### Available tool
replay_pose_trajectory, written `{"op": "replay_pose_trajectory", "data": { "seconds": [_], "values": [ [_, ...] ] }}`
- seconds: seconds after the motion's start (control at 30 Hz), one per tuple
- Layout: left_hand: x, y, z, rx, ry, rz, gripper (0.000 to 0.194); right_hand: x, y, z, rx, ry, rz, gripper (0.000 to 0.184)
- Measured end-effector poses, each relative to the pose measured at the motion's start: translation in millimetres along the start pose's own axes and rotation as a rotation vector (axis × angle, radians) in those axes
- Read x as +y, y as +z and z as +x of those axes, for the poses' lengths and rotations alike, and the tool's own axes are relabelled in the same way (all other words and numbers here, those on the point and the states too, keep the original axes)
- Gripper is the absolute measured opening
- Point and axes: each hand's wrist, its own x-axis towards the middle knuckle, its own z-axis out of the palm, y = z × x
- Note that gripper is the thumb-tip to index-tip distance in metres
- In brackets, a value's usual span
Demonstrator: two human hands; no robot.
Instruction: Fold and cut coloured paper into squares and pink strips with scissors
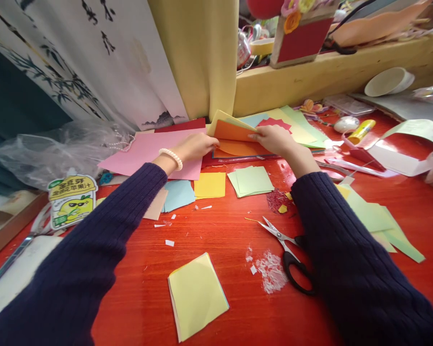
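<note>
At the back of the red table, my left hand (197, 145), with a beaded bracelet on its wrist, pinches the left edge of orange paper (234, 133). My right hand (274, 138) grips the right side of the same paper, with yellow sheets raised behind it. More coloured sheets lie under and behind my right hand, among them a red piece with a jagged edge (274, 124). A large pink sheet (147, 153) lies beneath my left hand. Nearer are small stacks of blue paper (179, 195), yellow paper (210, 185) and pale green paper (254, 180).
Black-handled scissors (285, 242) lie partly open beside my right sleeve, near white paper scraps (270, 271). A pale yellow square stack (198, 295) lies in front. Green pieces (373, 216), a white bowl (389, 81) and a glue stick (362, 131) are at the right. Clear plastic (57, 149) lies at left.
</note>
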Motion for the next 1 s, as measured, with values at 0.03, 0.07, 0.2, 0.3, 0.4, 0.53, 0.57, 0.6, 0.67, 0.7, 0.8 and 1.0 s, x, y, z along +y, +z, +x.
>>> {"op": "replay_pose_trajectory", "data": {
  "seconds": [0.03,0.07,0.2,0.3,0.4,0.53,0.57,0.6,0.67,0.7,0.8,1.0],
  "values": [
    [0,0.4,1,0.017,-0.018,-0.023,0.029,0,0,0,0.001,-0.001,-0.001,0.034],
    [1,0.8,3,0.033,-0.039,-0.05,0.028,0,1,1,0.002,-0.002,-0.002,0.033],
    [3,3.5,7,0.051,-0.149,-0.183,0.027,1,2,1,0.008,-0.006,-0.005,0.033],
    [6,5.1,8,0.035,-0.238,-0.282,0.026,1,2,1,0.01,-0.007,-0.002,0.035],
    [8,6.9,9,0.028,-0.32,-0.35,0.025,0,2,0,0.013,-0.004,-0.001,0.036],
    [11,10.0,11,0.037,-0.414,-0.414,0.026,-1,1,-1,0.013,0.0,0.0,0.037],
    [11,10.4,11,0.039,-0.436,-0.428,0.026,-1,1,-1,0.011,0.0,0.001,0.037],
    [13,10.4,12,0.04,-0.457,-0.441,0.026,-1,0,-1,0.008,0.0,0.002,0.037],
    [16,9.2,12,0.035,-0.498,-0.467,0.027,-1,0,-1,0.003,0.0,0.005,0.036],
    [18,8.1,11,0.03,-0.519,-0.48,0.028,0,0,0,0.0,0.0,0.006,0.035],
    [23,4.7,11,0.013,-0.574,-0.516,0.029,0,0,0,-0.007,-0.001,0.011,0.035],
    [22,6.1,14,-0.002,-0.577,-0.583,0.028,1,2,0,0.003,-0.003,0.019,0.038]
  ]
}}
